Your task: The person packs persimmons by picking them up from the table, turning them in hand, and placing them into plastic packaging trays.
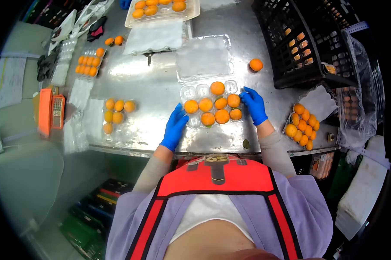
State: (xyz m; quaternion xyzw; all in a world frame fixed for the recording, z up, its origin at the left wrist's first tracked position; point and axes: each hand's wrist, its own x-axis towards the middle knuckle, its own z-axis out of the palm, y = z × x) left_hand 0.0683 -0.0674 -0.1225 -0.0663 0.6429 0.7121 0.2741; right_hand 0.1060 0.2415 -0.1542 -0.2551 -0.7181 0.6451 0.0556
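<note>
A clear plastic clamshell tray (188, 92) lies on the steel table in front of me, its transparent lid (204, 58) folded back on the far side. Several oranges (205, 104) sit in its cups; a few cups in the far row and one at the near left hold none. My left hand (174, 128), in a blue glove, is at the tray's left edge with fingers stretched forward. At the right edge is my right hand (254, 106), also gloved, with its fingers apart beside the end orange (233, 100). Neither hand has an orange in it.
A loose orange (256, 65) lies beyond my right hand, near black crates (291, 65). Filled trays stand at right (303, 125), far left (89, 62) and the back (161, 12). A part-filled tray (117, 113) and orange scale (45, 112) are at left.
</note>
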